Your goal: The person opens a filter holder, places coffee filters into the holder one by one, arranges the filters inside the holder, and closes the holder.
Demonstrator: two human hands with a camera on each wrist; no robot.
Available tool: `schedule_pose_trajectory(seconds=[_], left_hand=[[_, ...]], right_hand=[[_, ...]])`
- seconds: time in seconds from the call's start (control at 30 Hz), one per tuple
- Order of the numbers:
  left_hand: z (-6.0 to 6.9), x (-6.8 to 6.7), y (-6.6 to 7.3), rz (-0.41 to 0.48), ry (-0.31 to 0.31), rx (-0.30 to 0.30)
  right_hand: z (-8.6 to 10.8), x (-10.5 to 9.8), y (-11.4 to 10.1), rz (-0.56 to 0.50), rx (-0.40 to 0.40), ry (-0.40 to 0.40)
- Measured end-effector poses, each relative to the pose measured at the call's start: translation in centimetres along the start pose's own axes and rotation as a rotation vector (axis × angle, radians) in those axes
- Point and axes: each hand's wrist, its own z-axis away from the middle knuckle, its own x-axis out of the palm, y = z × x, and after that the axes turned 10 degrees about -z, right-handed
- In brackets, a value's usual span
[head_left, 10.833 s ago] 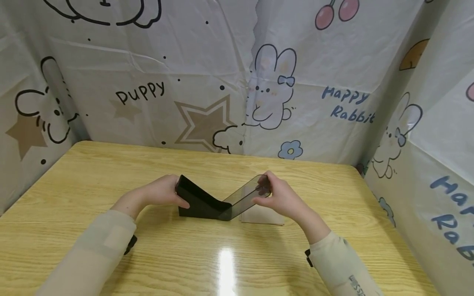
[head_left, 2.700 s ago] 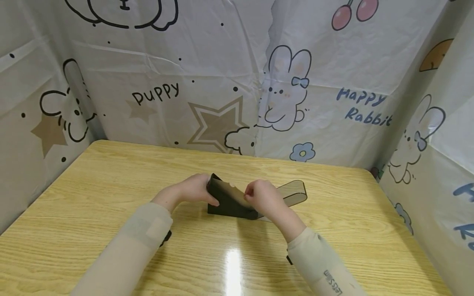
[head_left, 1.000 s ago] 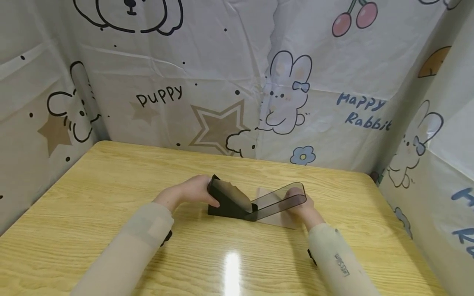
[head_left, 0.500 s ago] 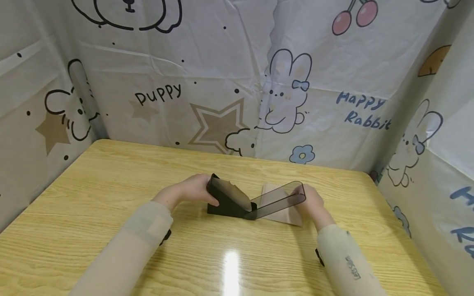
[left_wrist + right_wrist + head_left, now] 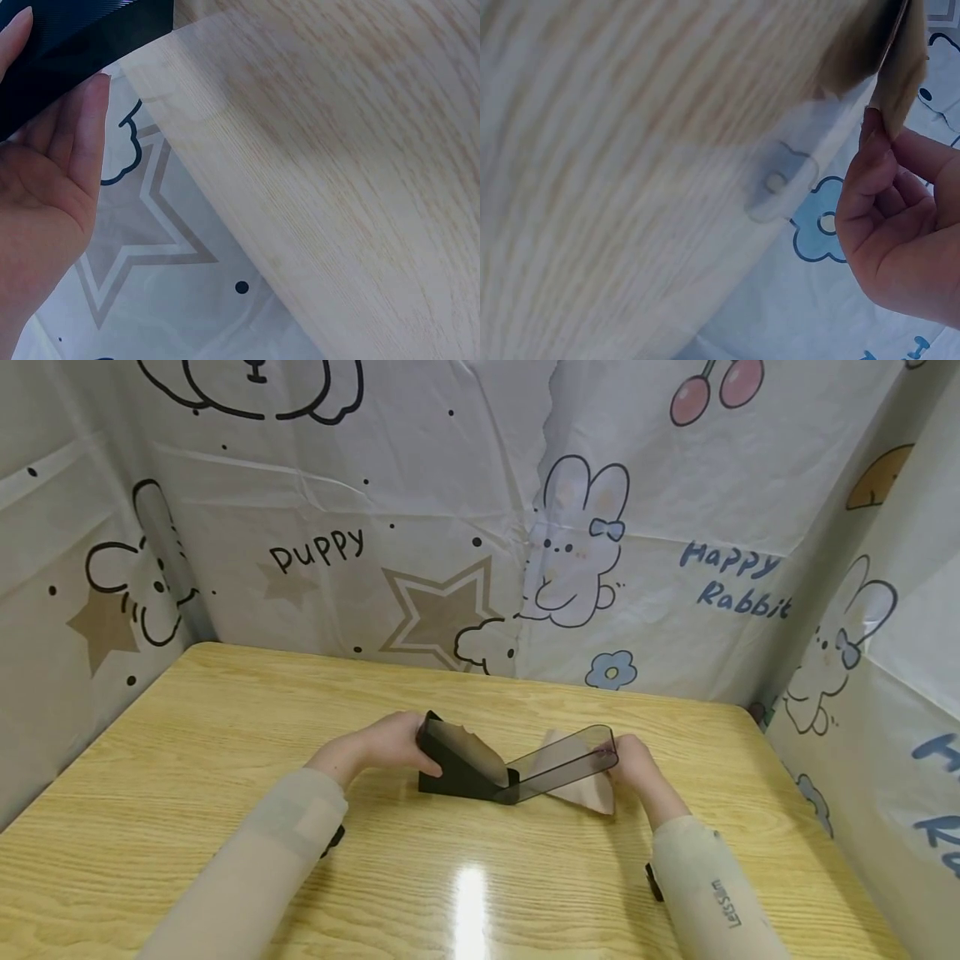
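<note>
A black wedge-shaped box (image 5: 459, 775) stands on the table with its smoky see-through lid (image 5: 558, 768) swung out to the right. My left hand (image 5: 393, 745) grips the box's left end, thumb on the near side; in the left wrist view, the fingers of this hand (image 5: 49, 199) lie along the dark box (image 5: 90, 49). Inside the box, a tan paper piece (image 5: 476, 753) shows above the wall. Beyond the lid's free end, my right hand (image 5: 636, 764) pinches another tan paper (image 5: 591, 795), partly seen through the lid. The right wrist view shows thumb and fingertips on that paper (image 5: 901, 90).
The wood-grain table (image 5: 360, 868) extends around the box, with a bright light reflection at its front. A white printed sheet (image 5: 420, 485) hangs along the back and both sides.
Since ten seconds ago the right hand has let go of the lid, and paper has appeared in the box. Over the last second, the right hand has drawn the other paper rightward, tilting it.
</note>
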Motion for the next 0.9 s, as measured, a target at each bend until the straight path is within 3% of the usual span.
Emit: schedule_pose_trajectory(seconds=[0.17,0.4,0.63,0.9], left_hand=[[0.0,0.0,0.0,0.004,-0.002,-0.005],[0.0,0.0,0.0,0.007,-0.006,-0.009],[-0.1,0.0,-0.1,0.012,-0.009,-0.004],[-0.1,-0.1,0.0,0.016,-0.011,-0.002]], right_hand=[[0.2,0.0,0.1,0.03,0.012,0.039],[0.3,-0.7,0.6,-0.06,0.113,0.077],[0.6,-2.7,1.1,-0.18,0.128,0.066],[1.3,-5.4,1.0,-0.23,0.122,0.087]])
